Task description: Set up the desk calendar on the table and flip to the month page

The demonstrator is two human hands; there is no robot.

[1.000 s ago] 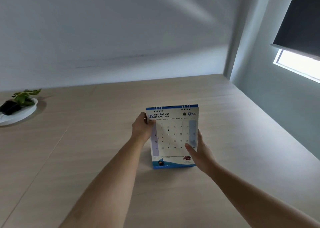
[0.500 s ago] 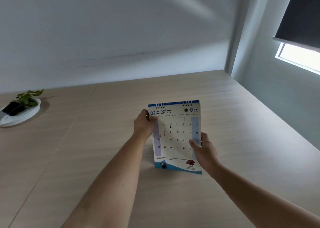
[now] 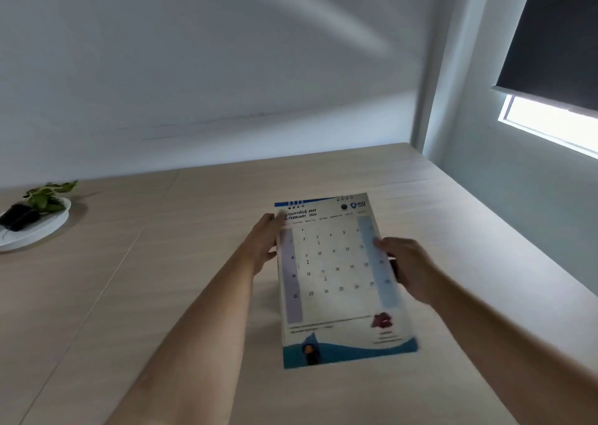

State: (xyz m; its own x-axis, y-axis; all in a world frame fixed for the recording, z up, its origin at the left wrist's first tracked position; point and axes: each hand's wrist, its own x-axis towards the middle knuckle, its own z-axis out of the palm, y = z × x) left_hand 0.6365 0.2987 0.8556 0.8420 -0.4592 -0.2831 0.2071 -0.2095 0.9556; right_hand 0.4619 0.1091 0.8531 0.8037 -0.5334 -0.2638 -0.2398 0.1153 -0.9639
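Note:
The desk calendar (image 3: 336,279) shows its February page, white with a blue band along the bottom and blue binding at the top. The page is swung up toward me and looks blurred by motion. My left hand (image 3: 263,246) grips the calendar's upper left edge, thumb on the front. My right hand (image 3: 406,269) holds the page's right edge, fingers over the light blue column. The calendar's stand behind the page is hidden. The wooden table (image 3: 161,279) lies beneath it.
A white plate (image 3: 48,227) with a small green plant (image 3: 48,193) and a dark pot sits at the table's far left. The table's right edge (image 3: 517,240) runs near the calendar, beside a wall with a window and dark blind (image 3: 556,36).
The February page has lifted from the stand and swung toward me, its bottom edge now much nearer. My right hand slid up the right edge. The left hand stayed at the top left.

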